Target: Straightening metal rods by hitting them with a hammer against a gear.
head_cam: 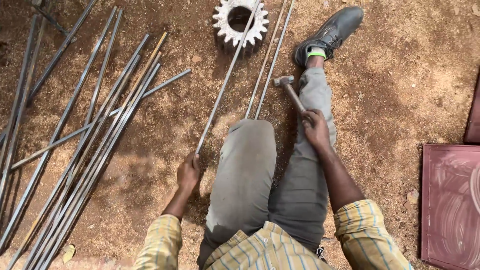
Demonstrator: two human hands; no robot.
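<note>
I sit on sandy ground with my legs stretched out. My left hand [188,172] grips the near end of a long thin steel rod [226,80]. That rod runs up and across a large toothed metal gear [240,22] lying on the ground. My right hand [316,129] holds the wooden handle of a hammer [287,86], whose steel head hovers beside my right shin. Two more thin rods [267,65] lie between my legs, pointing toward the gear.
Several long steel rods [95,135] lie in a loose bundle on the ground at the left. A dark red metal sheet [450,205] lies at the right edge. My black shoe [332,32] rests at the top right.
</note>
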